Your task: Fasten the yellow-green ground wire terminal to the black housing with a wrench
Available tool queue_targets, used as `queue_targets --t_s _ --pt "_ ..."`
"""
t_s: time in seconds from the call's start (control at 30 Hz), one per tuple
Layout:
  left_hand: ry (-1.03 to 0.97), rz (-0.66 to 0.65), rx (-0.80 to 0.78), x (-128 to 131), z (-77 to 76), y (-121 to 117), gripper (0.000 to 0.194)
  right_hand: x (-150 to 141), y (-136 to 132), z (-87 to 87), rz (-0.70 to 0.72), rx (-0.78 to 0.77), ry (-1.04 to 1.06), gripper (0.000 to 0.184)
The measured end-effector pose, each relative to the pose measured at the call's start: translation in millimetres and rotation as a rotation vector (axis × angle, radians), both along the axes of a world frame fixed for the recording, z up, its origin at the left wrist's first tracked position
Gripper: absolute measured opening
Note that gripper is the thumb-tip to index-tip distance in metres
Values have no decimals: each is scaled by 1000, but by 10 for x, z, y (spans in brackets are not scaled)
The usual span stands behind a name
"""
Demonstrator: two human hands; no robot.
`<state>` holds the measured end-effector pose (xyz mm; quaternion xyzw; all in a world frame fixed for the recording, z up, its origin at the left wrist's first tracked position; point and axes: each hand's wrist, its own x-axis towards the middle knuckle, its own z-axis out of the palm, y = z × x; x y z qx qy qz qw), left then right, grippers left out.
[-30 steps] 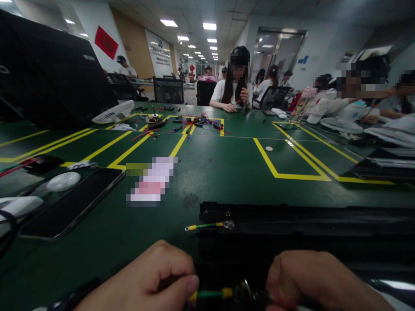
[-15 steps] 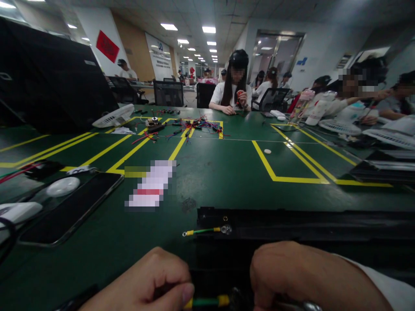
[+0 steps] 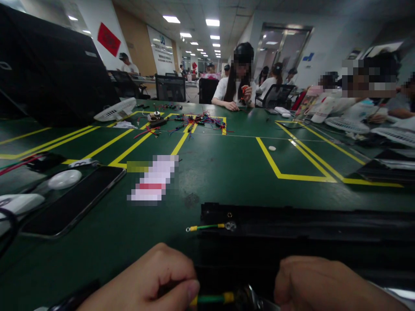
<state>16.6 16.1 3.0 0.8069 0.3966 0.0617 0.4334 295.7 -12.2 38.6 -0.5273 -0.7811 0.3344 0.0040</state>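
At the bottom of the view, my left hand (image 3: 152,276) is closed, with thumb and finger pinching the near end of a short green ground wire (image 3: 210,299) with yellow sleeves. The wire's other end meets a dark fastener on a long black panel (image 3: 240,259). My right hand (image 3: 317,280) is closed on a shiny metal wrench (image 3: 259,301), whose head lies at that fastener; its handle is mostly hidden. Farther off, a second green wire (image 3: 210,226) is fixed by one end to a black strip (image 3: 292,222), its free ring terminal sticking out left.
On the left lie a phone (image 3: 78,198), a white round object (image 3: 65,179) and cables. A blurred paper (image 3: 155,177) rests mid-table. Wire bundles (image 3: 201,120) lie farther back, before a seated person (image 3: 238,82). White fans (image 3: 346,124) stand at right.
My right hand has moved right, and the wrench head now shows at the fastener. My left hand keeps its pinch on the wire. The view has shifted slightly.
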Motion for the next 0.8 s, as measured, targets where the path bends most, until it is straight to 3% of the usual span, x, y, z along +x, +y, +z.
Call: queue_targets --t_s 0.07,0.17,0.3,0.47,0.6,0.7,0.8 --pt "0 7 -11 0 -9 -8 29 -55 12 58 -18 -34 -87 13" --pt "3 26 -28 -1 -24 -15 28 -4 -14 88 6 15 -59 13" --pt "28 74 -42 -7 -26 -26 26 114 6 87 138 142 108 19" --pt "56 78 -57 19 52 -28 29 48 145 184 330 289 186 25" --pt "75 51 -62 52 100 -15 32 -42 183 298 310 352 292 23" --pt "40 33 -46 29 54 -20 34 -51 141 329 257 340 314 25" --pt "15 54 -41 -18 -25 -31 33 10 20 276 95 253 322 23"
